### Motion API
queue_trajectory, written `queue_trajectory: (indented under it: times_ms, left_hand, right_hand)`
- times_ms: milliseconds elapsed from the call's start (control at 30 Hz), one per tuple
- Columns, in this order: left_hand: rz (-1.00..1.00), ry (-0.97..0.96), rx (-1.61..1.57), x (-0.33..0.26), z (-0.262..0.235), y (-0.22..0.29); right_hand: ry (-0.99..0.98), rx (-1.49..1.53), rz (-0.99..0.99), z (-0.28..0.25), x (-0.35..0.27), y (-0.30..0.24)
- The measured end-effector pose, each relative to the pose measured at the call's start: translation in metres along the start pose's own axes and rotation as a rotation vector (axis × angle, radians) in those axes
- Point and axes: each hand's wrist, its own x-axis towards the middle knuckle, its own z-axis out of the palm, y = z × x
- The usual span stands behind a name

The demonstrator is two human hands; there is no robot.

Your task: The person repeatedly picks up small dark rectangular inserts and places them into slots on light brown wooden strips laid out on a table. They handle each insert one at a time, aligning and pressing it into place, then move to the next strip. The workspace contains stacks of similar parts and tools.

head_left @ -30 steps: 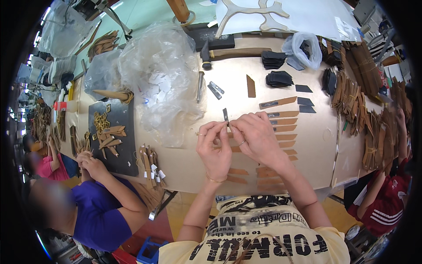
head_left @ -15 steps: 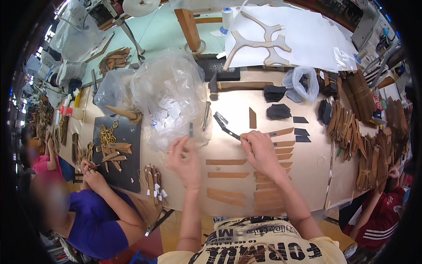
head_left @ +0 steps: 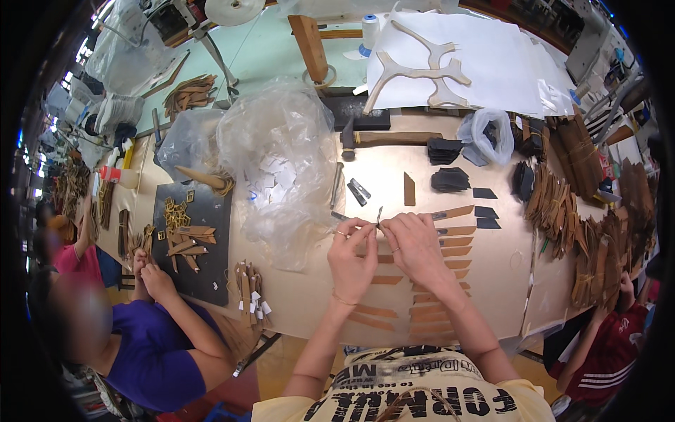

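My left hand (head_left: 353, 254) and my right hand (head_left: 415, 244) meet over the middle of the tan table (head_left: 492, 281). Together they pinch a small thin dark strip (head_left: 379, 215) that sticks up between the fingertips. Under and in front of my hands lie rows of tan leather strips (head_left: 450, 247), laid flat side by side. A big crumpled clear plastic bag (head_left: 278, 158) with small white tags in it lies just left of my left hand.
A hammer (head_left: 383, 138) lies at the back, with dark leather pieces (head_left: 450, 179) and a small plastic bag (head_left: 485, 133) to its right. Piles of brown straps (head_left: 562, 204) fill the right side. A person in purple (head_left: 151, 344) works at a dark mat (head_left: 190, 239) on the left.
My left hand has come back from the plastic bag on the left to join my right hand at the middle, and both now pinch the small strip together.
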Motion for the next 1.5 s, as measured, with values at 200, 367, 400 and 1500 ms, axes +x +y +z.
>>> queue_trajectory:
  times_ms: [200, 367, 400, 1500]
  left_hand:
    - [-0.119, 0.014, -0.029, 0.0, -0.007, -0.003]
    - [-0.137, 0.2, 0.05, 0.009, -0.023, -0.015]
    - [-0.156, 0.214, 0.072, 0.01, -0.026, -0.018]
    - [-0.231, 0.094, -0.322, -0.019, -0.018, 0.005]
  right_hand:
    - [0.042, 0.034, -0.025, 0.002, -0.002, 0.001]
    - [0.016, -0.087, 0.105, 0.0, -0.004, 0.017]
    - [0.02, -0.119, 0.135, 0.0, -0.004, 0.021]
    - [-0.068, 0.484, 0.165, -0.017, -0.003, -0.032]
